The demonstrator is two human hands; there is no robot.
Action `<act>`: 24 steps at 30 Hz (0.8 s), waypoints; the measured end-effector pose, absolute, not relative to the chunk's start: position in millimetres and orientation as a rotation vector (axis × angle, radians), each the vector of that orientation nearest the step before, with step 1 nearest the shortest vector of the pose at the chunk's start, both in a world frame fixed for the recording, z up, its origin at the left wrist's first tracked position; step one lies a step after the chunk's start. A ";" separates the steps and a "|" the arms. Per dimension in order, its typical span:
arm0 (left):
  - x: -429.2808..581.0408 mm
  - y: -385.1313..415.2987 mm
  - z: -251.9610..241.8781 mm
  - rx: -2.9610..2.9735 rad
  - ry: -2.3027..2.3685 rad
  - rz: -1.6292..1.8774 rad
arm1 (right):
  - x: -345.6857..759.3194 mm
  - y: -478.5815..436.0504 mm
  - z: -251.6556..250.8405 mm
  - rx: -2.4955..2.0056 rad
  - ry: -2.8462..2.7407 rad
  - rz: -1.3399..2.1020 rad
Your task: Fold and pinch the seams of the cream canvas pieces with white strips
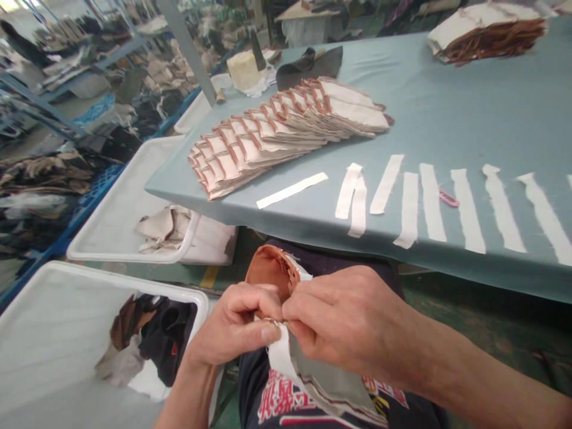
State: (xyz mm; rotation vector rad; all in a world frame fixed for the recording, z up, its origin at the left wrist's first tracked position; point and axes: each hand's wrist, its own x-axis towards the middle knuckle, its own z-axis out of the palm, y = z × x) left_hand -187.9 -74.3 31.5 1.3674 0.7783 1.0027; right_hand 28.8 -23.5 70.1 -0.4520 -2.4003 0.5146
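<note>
One brown-lined fabric piece, judged light, soft and best gripped by its seamed edge, was held over the lap, pinched with a white strip by left hand and right hand.

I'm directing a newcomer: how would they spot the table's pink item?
Look past the right hand to the blue-green table. Along its near edge runs a row of white strips, and the small pink item lies between two of them. Its colour sets it apart from those white neighbours.
</note>
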 end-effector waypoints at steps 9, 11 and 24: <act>-187.5 -71.3 24.8 1.324 0.685 0.998 | 28.0 -17.8 64.7 -0.533 -2.342 1.031; -187.3 -71.3 24.5 1.317 0.708 0.988 | 28.6 -17.0 66.2 -0.591 -2.298 1.199; -184.1 -67.3 43.1 1.509 0.945 0.843 | 31.1 -10.4 72.9 -0.695 -2.249 1.391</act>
